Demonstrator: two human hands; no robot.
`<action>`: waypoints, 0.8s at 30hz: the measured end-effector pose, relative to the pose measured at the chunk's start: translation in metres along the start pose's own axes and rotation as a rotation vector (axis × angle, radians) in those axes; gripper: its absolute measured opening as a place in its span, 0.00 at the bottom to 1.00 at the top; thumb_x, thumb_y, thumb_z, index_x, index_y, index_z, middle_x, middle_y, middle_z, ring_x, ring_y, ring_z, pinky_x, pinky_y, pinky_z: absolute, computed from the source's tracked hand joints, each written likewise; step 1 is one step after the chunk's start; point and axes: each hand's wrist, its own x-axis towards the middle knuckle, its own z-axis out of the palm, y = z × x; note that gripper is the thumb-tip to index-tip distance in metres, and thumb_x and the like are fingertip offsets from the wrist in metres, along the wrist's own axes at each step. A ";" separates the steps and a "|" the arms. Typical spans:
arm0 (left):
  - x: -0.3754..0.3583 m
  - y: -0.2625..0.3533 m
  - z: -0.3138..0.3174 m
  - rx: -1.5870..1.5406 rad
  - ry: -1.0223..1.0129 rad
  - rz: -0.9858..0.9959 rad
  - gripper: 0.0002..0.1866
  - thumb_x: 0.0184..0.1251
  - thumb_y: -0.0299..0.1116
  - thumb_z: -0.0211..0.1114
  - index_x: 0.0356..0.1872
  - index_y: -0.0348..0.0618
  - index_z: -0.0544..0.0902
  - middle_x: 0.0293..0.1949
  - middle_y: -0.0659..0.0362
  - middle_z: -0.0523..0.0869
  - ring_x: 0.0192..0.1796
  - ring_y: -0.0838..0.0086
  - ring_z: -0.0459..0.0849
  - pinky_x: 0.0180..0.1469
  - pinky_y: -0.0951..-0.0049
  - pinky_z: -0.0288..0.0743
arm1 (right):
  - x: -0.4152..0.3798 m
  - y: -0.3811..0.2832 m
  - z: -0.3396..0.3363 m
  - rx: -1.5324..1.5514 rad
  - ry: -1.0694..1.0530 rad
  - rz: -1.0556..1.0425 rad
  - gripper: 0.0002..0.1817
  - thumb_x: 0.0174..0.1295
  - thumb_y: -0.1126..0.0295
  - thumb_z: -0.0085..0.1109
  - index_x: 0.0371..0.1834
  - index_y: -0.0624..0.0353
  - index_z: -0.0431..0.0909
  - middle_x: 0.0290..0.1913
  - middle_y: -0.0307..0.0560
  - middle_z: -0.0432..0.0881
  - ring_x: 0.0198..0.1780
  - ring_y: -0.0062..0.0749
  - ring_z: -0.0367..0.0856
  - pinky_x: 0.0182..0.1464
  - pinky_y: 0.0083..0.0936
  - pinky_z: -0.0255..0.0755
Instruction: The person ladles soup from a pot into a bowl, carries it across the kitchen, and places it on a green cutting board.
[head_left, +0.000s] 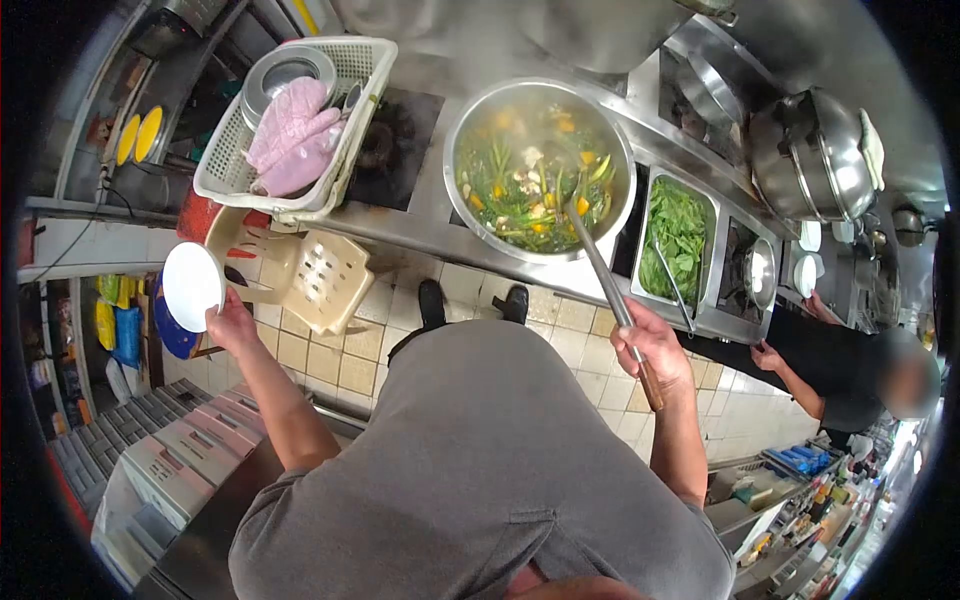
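Observation:
My left hand (232, 322) is closed on the edge of a round white bowl (193, 283), held out to the left above a beige plastic chair (322, 285). My right hand (655, 350) is wrapped round the wooden grip of a long metal ladle (606, 272). The ladle slants into a large steel pot (628, 195), its head hidden by the food. Steam rises from the soup (535, 185), which has green vegetables, orange chunks and pale pieces in it.
A white plastic basket (212, 180) holds a pink oven mitt (295, 135) and a metal pot. Right of the soup stands a tray of leafy greens (678, 240) with tongs (672, 275). Another person (815, 365) stands at the right. Steel pots (815, 155) sit behind.

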 end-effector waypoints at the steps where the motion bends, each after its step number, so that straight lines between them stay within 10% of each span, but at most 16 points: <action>1: -0.003 0.001 0.003 0.020 -0.042 0.005 0.26 0.68 0.24 0.54 0.67 0.25 0.73 0.60 0.43 0.85 0.57 0.54 0.88 0.62 0.55 0.89 | 0.000 -0.002 -0.001 -0.062 -0.010 0.001 0.40 0.71 0.73 0.63 0.86 0.64 0.62 0.32 0.40 0.80 0.19 0.21 0.74 0.21 0.19 0.66; 16: -0.172 0.047 0.118 0.668 0.088 0.363 0.37 0.66 0.19 0.53 0.81 0.33 0.66 0.73 0.40 0.77 0.67 0.48 0.85 0.64 0.55 0.85 | 0.029 -0.005 -0.103 0.298 -0.284 -0.013 0.42 0.70 0.70 0.69 0.84 0.68 0.59 0.31 0.42 0.80 0.15 0.22 0.72 0.14 0.20 0.65; 20: -0.202 0.062 0.134 1.563 -0.049 1.053 0.39 0.65 0.17 0.49 0.82 0.32 0.65 0.76 0.37 0.75 0.76 0.40 0.76 0.78 0.51 0.71 | 0.030 -0.003 -0.112 0.356 -0.359 -0.048 0.39 0.73 0.71 0.66 0.83 0.68 0.60 0.32 0.42 0.80 0.15 0.22 0.73 0.15 0.20 0.67; 24: -0.205 0.048 0.149 1.510 -0.068 1.290 0.38 0.65 0.19 0.51 0.81 0.32 0.67 0.76 0.35 0.74 0.77 0.39 0.75 0.79 0.49 0.68 | 0.025 -0.001 -0.107 0.404 -0.353 -0.085 0.37 0.73 0.71 0.66 0.82 0.69 0.61 0.33 0.43 0.80 0.16 0.21 0.74 0.15 0.21 0.67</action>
